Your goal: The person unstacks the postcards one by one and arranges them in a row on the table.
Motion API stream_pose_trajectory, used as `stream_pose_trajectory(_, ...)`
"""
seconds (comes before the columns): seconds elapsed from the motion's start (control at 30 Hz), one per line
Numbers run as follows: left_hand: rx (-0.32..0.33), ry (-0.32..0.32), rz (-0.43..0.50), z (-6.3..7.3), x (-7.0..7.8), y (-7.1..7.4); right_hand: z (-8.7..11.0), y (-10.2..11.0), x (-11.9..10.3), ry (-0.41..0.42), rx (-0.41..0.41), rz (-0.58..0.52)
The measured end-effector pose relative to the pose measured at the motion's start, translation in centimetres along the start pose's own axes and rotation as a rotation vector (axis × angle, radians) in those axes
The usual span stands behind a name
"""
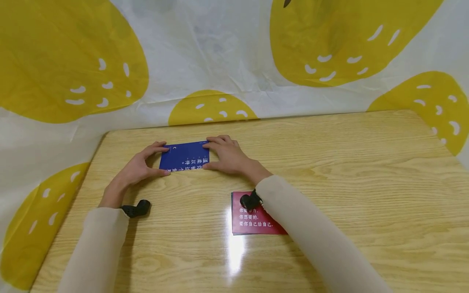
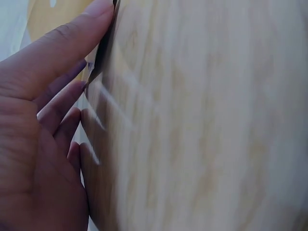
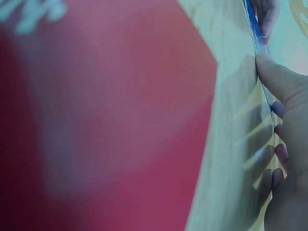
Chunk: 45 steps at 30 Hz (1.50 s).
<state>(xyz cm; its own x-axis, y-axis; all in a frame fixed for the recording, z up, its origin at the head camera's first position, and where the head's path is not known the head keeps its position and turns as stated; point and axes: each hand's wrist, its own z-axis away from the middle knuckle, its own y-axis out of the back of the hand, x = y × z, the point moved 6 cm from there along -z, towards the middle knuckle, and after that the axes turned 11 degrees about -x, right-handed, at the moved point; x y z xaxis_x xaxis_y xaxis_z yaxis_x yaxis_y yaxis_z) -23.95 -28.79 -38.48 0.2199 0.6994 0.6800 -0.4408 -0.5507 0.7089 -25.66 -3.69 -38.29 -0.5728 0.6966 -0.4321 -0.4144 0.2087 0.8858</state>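
A blue card (image 1: 185, 154) with white printed characters, upside down to the head view, lies low over the far left part of the table. My left hand (image 1: 136, 166) holds its left end, thumb at the near edge and fingers at the far edge. At the right end, my right hand (image 1: 229, 156) grips it the same way. In the right wrist view the card (image 3: 252, 24) shows edge-on, with the right thumb against it. Whether it touches the table is hard to tell.
A red card (image 1: 253, 228) with white characters lies on the wooden table (image 1: 348, 171) under the right wrist, over a darker-edged card. A lemon-patterned cloth (image 1: 220, 49) hangs along the table's back and left edges. Each wrist wears a black camera (image 1: 141, 208).
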Motion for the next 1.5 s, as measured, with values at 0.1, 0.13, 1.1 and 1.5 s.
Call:
stream_pose_trajectory(0.1,0.007,-0.006,0.008,0.0,0.0,0.0,0.0,0.0,0.0,-0.001,-0.002,0.005)
stream_pose_trajectory(0.13,0.009,-0.009,0.011,0.0,0.0,0.0,0.0,0.0,0.0,-0.001,-0.003,0.003)
stream_pose_trajectory(1.1,0.035,-0.041,0.033,0.2,0.4,0.0,0.6,0.4,-0.3,0.012,-0.005,-0.036)
stream_pose_trajectory(1.5,0.214,-0.127,0.056,1.3,4.8,-0.2,3.5,1.5,-0.9,0.070,-0.009,-0.176)
